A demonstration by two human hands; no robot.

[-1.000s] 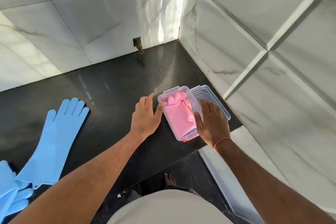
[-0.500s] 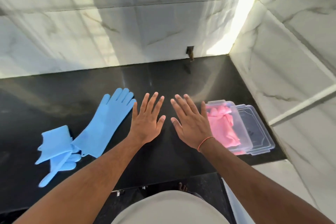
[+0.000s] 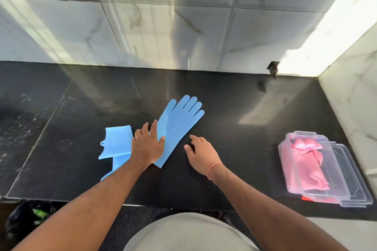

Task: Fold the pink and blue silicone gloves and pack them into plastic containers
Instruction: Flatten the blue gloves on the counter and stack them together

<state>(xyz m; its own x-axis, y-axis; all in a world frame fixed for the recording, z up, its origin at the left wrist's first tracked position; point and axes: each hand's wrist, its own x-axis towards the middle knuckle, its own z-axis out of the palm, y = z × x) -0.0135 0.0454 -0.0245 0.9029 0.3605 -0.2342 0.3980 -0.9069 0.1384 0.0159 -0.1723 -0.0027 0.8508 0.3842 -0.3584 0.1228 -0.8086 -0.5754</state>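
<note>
A blue silicone glove [image 3: 179, 122] lies flat on the black countertop [image 3: 234, 108], fingers pointing away from me. A second blue glove [image 3: 117, 144] lies folded just to its left. My left hand [image 3: 148, 144] rests with straight fingers over the lower edge of the flat glove, between the two. My right hand [image 3: 201, 154] hovers over the bare counter right of the flat glove, fingers loosely curled, holding nothing. At the far right the pink gloves [image 3: 306, 161] lie folded inside a clear plastic container [image 3: 284, 169].
A second clear container or lid [image 3: 353, 177] sits partly under the first one's right side. Marble tile walls close the counter at the back and right [image 3: 350, 96]. The counter's front edge [image 3: 142, 204] runs just above my torso.
The view has swung left, away from the pink container. Both hands have moved left to the blue gloves; my left hand now lies on the flat glove and my right hand's fingers have curled.
</note>
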